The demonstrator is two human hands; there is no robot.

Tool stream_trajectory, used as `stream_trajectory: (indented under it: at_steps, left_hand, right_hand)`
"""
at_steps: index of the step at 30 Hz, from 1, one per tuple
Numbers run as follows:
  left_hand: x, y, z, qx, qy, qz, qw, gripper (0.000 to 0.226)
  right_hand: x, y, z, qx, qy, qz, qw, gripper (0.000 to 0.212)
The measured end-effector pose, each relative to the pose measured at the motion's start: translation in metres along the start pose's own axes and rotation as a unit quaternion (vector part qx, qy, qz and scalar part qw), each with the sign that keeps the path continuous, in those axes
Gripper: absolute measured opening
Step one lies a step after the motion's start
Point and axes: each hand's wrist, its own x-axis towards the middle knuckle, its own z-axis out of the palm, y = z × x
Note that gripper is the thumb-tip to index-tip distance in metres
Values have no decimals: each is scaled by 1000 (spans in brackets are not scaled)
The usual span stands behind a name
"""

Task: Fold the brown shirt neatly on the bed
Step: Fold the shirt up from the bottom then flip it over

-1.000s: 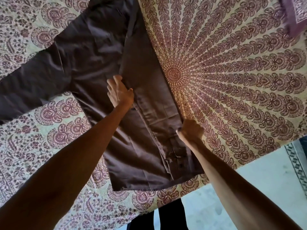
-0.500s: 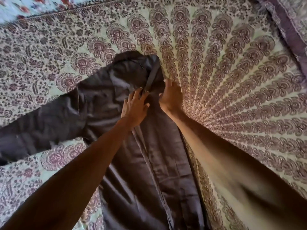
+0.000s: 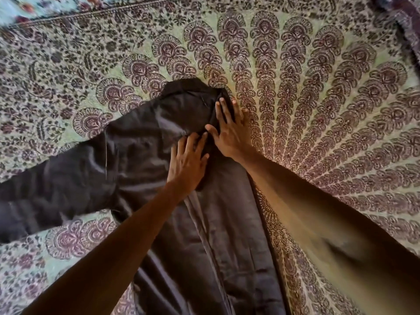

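Underneath, brown shirt (image 3: 145, 160); mandala-print bedspread (image 3: 318, 92)

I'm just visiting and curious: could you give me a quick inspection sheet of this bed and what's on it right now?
Surface: bed covered by a patterned bedspread with a fan-like mandala print; it lies fairly flat.
Job's things: brown shirt spread on the bedspread, its right side already folded inward, one sleeve stretched out to the left, collar at the far end.
Clutter: a purple patterned cloth at the far right corner; what it is I cannot tell.
Hands: left hand flat on the shirt below the collar; right hand flat, fingers spread, on the folded edge beside the collar. Neither has a grip on the fabric.
Cables: nothing seen.
Surroundings: a light floral fabric beyond the far left edge.
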Motion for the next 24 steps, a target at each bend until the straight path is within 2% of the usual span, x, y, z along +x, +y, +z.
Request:
stream_trajectory:
  at_steps: [5, 8, 9, 11, 13, 14, 16, 19, 24]
  left_hand:
    - [-1, -4, 3, 10, -13, -2, 1000, 55]
    - [3, -7, -13, -88, -46, -5, 995, 53]
    - [3, -12, -21, -147, -45, -17, 988, 49]
    - [0, -30, -35, -216, 21, -50, 975, 40]
    - [-4, -58, -44, -207, 79, -104, 970, 36]
    - [-7, -76, -48, -183, 90, -141, 969, 37]
    - [-8, -113, -56, -96, 71, -211, 970, 45]
    - [-3, -173, -65, -35, 36, -272, 961, 54]
    - [3, -224, -74, -163, -24, -251, 954, 56]
  right_hand:
    - [9, 4, 2, -10, -28, 3, 1000, 77]
    - [9, -4, -14, -17, -43, 18, 999, 74]
    - [5, -11, -21, -16, -23, 26, 999, 72]
    - [-13, -32, -38, 27, 42, 48, 998, 63]
    - [-38, -59, -45, 88, 112, 45, 989, 41]
    - [-51, -75, -46, 126, 113, 40, 985, 28]
    - [-76, -109, -42, 203, 60, 45, 976, 15]
    - [-112, -164, -22, 235, -30, 34, 971, 24]
    - [-140, -241, 17, 223, -107, 11, 969, 41]
